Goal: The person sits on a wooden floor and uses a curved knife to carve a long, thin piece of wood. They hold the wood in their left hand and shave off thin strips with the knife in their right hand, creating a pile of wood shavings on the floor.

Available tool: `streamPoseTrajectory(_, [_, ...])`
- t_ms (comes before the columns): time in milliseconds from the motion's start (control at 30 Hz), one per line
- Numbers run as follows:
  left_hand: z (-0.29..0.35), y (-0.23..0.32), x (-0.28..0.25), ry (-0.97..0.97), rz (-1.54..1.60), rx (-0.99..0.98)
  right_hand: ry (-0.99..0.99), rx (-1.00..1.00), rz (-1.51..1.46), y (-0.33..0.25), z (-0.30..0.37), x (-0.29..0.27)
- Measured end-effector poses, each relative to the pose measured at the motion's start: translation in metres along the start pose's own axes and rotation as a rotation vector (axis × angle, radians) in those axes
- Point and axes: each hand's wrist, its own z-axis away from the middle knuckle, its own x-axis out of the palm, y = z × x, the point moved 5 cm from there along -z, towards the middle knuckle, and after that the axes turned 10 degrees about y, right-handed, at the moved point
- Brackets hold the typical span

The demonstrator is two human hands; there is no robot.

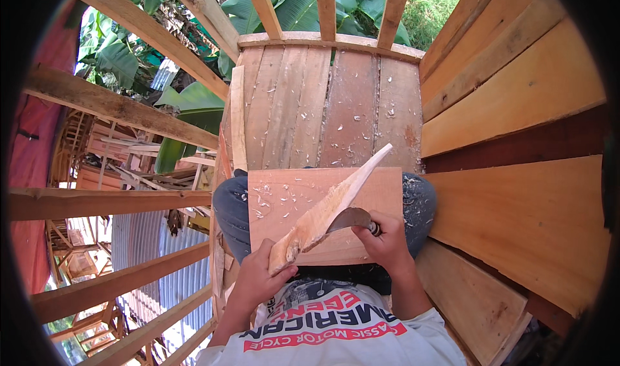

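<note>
A long, roughly carved piece of wood (327,212) slants across my lap, its pointed tip up and to the right. My left hand (257,277) is wrapped round its thick lower end. In my right hand (387,237) is a knife (349,220) with a broad, curved blade and a dark handle. The blade lies against the right side of the carved wood, near its lower half. Beneath both is a flat rectangular board (271,191) resting across my legs, with several pale shavings on it.
Wood shavings lie over the plank floor (352,101) ahead of me. A railing of wooden bars (123,111) runs along the left, with corrugated metal sheets (171,262) below. Wide planks (516,201) form the wall close on my right. Large green leaves (297,7) grow beyond the far rail.
</note>
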Motion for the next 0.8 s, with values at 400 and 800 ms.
streamPoseTrajectory(400, [-0.011, 0.025, 0.013, 0.062, 0.051, 0.040, -0.028, 0.078, -0.164, -0.006, 0.006, 0.002])
streamPoseTrajectory(800, [-0.017, 0.041, 0.030, 0.058, -0.144, 0.241, 0.173, 0.135, -0.599, 0.015, 0.017, 0.001])
